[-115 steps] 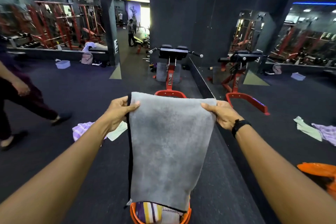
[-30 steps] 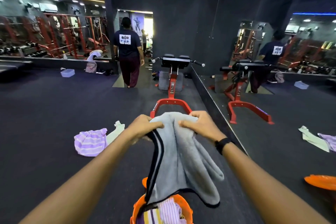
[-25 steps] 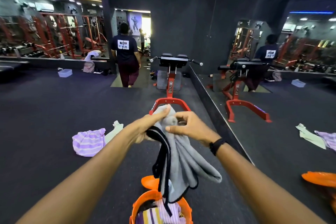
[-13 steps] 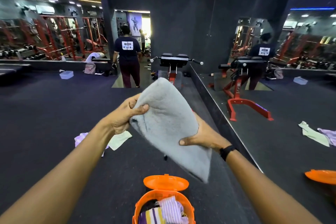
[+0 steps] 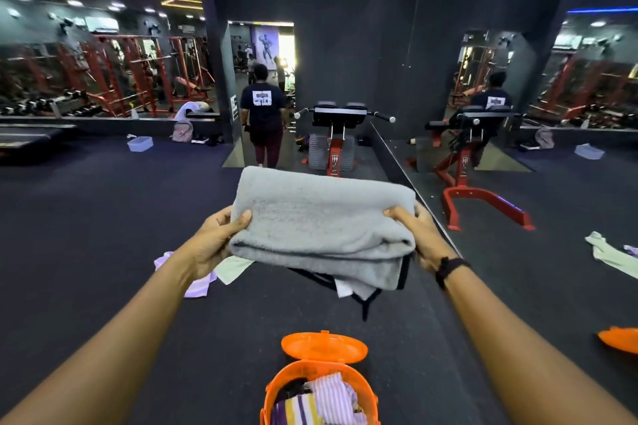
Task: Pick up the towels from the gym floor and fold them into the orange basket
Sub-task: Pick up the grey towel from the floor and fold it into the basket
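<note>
Dark rubber gym floor (image 5: 103, 235) fills the space all around both outstretched arms. Wall mirror (image 5: 518, 148) runs along beyond the right hand, reflecting the room. Red racks (image 5: 131, 76) line the far wall, well beyond the left hand. Red hyperextension bench (image 5: 336, 134) stands straight ahead, past the hands. A person in a dark printed t-shirt (image 5: 263, 114) stands just left of that bench, back to the camera, well apart from the hands.

Folded grey towel (image 5: 321, 228) is held up between the two hands, above the floor and above the basket (dark-trimmed edges and a white tag hang loose underneath). Left hand (image 5: 215, 241) grips the towel's left end, thumb curled over the top, fingers under it. Right hand (image 5: 419, 235) grips the right end the same way, thumb on top; a black wristband (image 5: 450, 267) sits on that wrist.

Orange basket (image 5: 276, 386) is on the floor below and nearer the camera than the hands, its lid (image 5: 324, 348) flipped open toward the far side; striped towels (image 5: 321, 400) lie crumpled inside. A lavender striped towel (image 5: 196, 286) and a pale green towel (image 5: 234, 267) lie on the floor just under the left hand, touching each other. Clear plastic tub (image 5: 139, 143) sits far off beyond the left hand.
</note>
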